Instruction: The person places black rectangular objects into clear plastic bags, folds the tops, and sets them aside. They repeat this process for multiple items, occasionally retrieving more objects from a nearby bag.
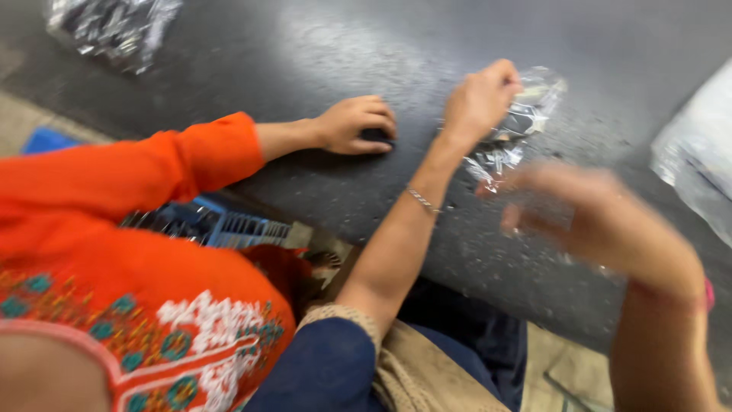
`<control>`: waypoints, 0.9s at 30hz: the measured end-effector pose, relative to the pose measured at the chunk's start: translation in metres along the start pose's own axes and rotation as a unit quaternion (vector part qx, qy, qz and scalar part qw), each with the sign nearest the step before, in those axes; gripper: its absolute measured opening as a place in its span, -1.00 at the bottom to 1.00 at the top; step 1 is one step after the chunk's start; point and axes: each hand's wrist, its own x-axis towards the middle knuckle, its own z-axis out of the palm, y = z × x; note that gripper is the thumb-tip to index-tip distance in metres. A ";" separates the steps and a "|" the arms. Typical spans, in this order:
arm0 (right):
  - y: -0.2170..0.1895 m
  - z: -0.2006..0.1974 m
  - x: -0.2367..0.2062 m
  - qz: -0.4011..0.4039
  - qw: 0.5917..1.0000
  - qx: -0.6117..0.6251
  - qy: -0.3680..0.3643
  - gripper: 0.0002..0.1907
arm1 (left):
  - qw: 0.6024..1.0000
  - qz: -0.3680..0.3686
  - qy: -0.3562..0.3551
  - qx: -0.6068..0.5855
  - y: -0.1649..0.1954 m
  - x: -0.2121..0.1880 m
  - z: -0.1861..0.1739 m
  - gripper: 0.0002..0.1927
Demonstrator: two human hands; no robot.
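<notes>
My left hand (480, 99) reaches across the dark tabletop (320, 46) and is closed on a small crinkled clear plastic packet (526, 118) with a dark item inside. A thin bracelet sits on that wrist. My right hand (602, 221) hovers nearer to me, just right of the packet. It is blurred by motion, with fingers partly spread, and I cannot tell whether it holds anything. A co-worker in an orange sleeve rests a hand (354, 126) flat on the table to the left of my left hand, over a small dark object.
A clear bag of dark parts (114, 27) lies at the table's far left corner. Another clear plastic bag (698, 168) lies at the right edge. A blue slatted crate (221, 225) stands below the table edge beside the co-worker.
</notes>
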 end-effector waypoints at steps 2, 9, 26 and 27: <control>0.029 -0.013 0.006 0.044 0.983 0.023 0.178 -0.75 | 1.000 -0.011 -0.012 -0.014 0.001 -0.002 -0.006 -0.83; 0.142 0.016 0.018 0.125 0.902 0.122 0.395 -0.78 | 1.000 -0.019 -0.016 -0.014 0.011 -0.006 -0.016 -0.84; 0.215 0.049 0.004 0.156 0.903 0.096 0.388 -0.80 | 1.000 -0.018 0.004 0.005 0.009 -0.007 -0.014 -0.64; 0.217 0.047 0.002 0.156 0.905 0.087 0.385 -0.80 | 1.000 -0.020 0.012 0.012 0.009 -0.006 -0.012 -0.63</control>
